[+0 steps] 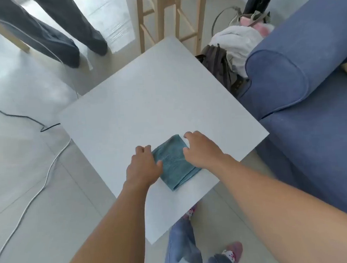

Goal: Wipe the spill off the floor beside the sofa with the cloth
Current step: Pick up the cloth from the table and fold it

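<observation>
A folded teal cloth (173, 164) lies flat near the front edge of a white square table (146, 96). My left hand (143, 165) rests on the cloth's left edge, fingers curled over it. My right hand (202, 150) presses on its right side, fingers bent around the far corner. The blue sofa (309, 102) stands to the right of the table. No spill shows on the pale floor (29, 180) from here.
Another person's legs in dark trousers (61, 36) stand at the back left. A black cable (15, 116) and a white cable (40, 190) cross the floor on the left. Bags and clothes (234, 46) pile up behind the sofa arm, beside a wooden frame (161, 16).
</observation>
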`<control>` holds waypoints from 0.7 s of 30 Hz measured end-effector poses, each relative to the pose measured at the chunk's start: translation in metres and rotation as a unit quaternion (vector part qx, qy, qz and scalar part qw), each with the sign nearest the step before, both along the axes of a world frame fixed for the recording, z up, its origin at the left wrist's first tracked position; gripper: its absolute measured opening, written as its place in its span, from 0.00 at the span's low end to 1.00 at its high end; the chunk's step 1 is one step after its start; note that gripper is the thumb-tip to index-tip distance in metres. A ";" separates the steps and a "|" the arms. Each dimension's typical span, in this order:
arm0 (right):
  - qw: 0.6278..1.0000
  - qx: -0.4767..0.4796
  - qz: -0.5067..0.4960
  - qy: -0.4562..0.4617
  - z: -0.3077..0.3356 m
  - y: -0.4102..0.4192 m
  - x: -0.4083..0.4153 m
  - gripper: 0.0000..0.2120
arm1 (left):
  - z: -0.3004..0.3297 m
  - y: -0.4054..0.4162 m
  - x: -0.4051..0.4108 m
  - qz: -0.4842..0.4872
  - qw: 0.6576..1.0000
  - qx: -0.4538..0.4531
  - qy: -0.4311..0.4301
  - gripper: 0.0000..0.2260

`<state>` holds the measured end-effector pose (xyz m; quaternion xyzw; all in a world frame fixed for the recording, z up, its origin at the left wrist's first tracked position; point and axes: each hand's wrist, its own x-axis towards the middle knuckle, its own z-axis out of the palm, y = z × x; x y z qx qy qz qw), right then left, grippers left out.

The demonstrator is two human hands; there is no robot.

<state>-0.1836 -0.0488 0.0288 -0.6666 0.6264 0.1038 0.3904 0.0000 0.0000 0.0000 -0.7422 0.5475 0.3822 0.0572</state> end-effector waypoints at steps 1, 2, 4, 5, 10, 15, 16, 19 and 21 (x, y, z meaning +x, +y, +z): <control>1.000 0.001 -0.008 -0.002 -0.013 -0.001 0.000 0.21 | -0.011 0.001 -0.001 0.010 1.000 -0.018 -0.007 0.24; 1.000 -0.005 -0.016 -0.006 -0.026 -0.002 0.000 0.21 | -0.021 0.002 0.000 0.035 0.998 -0.050 -0.015 0.23; 1.000 -0.002 -0.019 -0.012 -0.051 0.000 0.000 0.23 | -0.042 0.007 -0.001 0.060 0.993 -0.094 -0.023 0.19; 1.000 -0.005 -0.020 -0.018 -0.061 0.003 0.001 0.25 | -0.049 0.009 -0.002 0.074 0.991 -0.109 -0.026 0.18; 1.000 -0.014 -0.001 -0.011 -0.081 0.007 0.005 0.30 | -0.059 0.004 -0.006 0.073 0.988 -0.130 -0.036 0.11; 0.998 -0.033 -0.040 -0.041 -0.085 0.003 0.007 0.20 | -0.060 -0.001 -0.009 0.055 0.992 -0.112 -0.021 0.08; 0.997 -0.040 -0.044 -0.044 -0.086 0.003 0.006 0.17 | -0.060 -0.002 -0.009 0.045 0.992 -0.121 -0.012 0.06; 0.995 -0.060 -0.053 -0.053 -0.091 0.005 0.003 0.10 | -0.062 0.001 -0.007 0.019 0.989 -0.147 0.022 0.02; 0.993 -0.065 -0.067 -0.076 -0.094 0.008 0.000 0.09 | -0.063 0.002 -0.007 0.029 0.987 -0.148 0.058 0.02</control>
